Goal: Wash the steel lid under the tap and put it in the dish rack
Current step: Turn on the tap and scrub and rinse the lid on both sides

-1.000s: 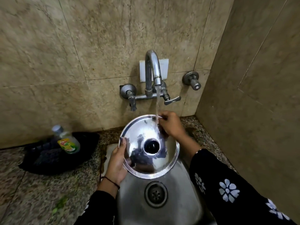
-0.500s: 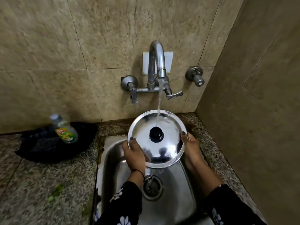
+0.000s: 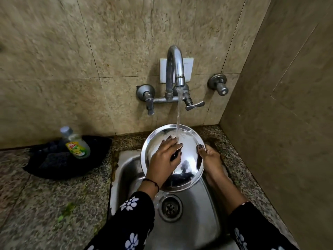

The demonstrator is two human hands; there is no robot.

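Note:
A round steel lid [image 3: 189, 163] with a black knob is tilted over the steel sink [image 3: 196, 219], under the tap [image 3: 175, 69]. Water runs from the spout onto its upper part. My right hand [image 3: 210, 157] holds the lid by its right rim, thumb on the top face. Lying flat across the top of the lid is my left hand [image 3: 164, 159], fingers spread toward the stream, mostly covering the knob. No dish rack is in view.
A dish soap bottle [image 3: 76, 143] lies on a dark cloth [image 3: 54, 166] on the granite counter [image 3: 36, 204] left of the sink. Tiled walls close in behind and at the right. The sink drain [image 3: 170, 207] sits below the lid.
My left hand has left the lid's left rim and now lies across its top over the knob. The right hand still holds the right rim. The view has shifted slightly.

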